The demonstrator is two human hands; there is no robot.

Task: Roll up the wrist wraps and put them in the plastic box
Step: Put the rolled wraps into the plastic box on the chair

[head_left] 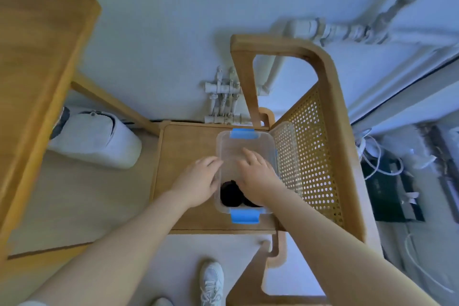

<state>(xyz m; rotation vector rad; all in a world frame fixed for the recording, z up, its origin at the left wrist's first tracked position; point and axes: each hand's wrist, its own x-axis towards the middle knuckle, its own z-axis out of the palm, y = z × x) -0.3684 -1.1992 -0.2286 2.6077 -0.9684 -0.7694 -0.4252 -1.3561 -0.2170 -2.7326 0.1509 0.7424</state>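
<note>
Your view looks down on a wooden chair seat (188,156), smooth and rounded at the corners, with a perforated cane-pattern backrest (313,151) standing to its right. On the seat rests the plastic box (244,143), a clear rectangular tub with soft corners and blue latch clips (244,215) at its near and far ends. The rolled wrist wraps (232,194), dark, coarse-looking coils, lie inside the box at its near end, two rolls side by side, the right one partly hidden. Your left hand (198,179) rests against the box's left wall, fingers straight and relaxed, gripping nothing. Your right hand (257,172) hangs over the box interior, fingers spread and released, just above the rolls. A clear lid (285,146) leans against the backrest. On the floor, a white cloth bag (99,139) sits beneath a wooden table (37,62), and one white laced shoe (212,281) shows below.
</note>
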